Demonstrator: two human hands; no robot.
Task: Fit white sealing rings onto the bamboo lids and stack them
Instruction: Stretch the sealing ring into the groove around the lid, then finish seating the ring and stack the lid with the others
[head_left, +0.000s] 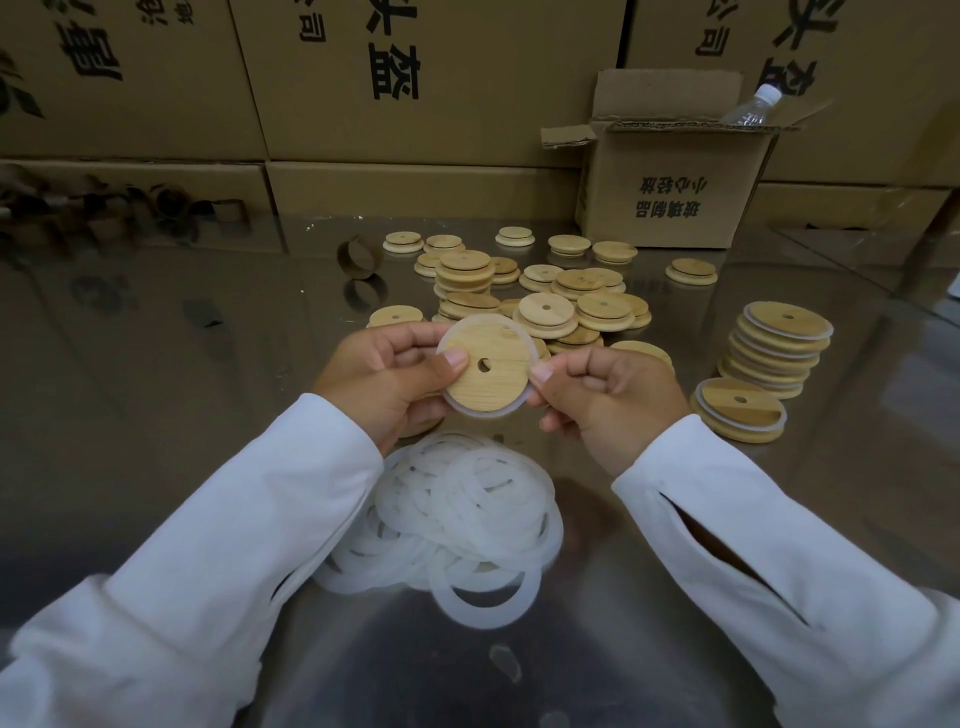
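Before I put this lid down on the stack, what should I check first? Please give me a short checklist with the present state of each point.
1. Grip: ok. The left hand and right hand pinch the bamboo lid at opposite edges.
2. Ring on the lid: ok. The white ring shows around its rim, top and bottom.
3. Ring seated all round: cannot tell. Both hands cover its sides.
4. Stack free on top: ok. The finished stack stands at the right, nothing on it.
5. Supplies: ok. Loose rings lie under the hands, bare lids behind.
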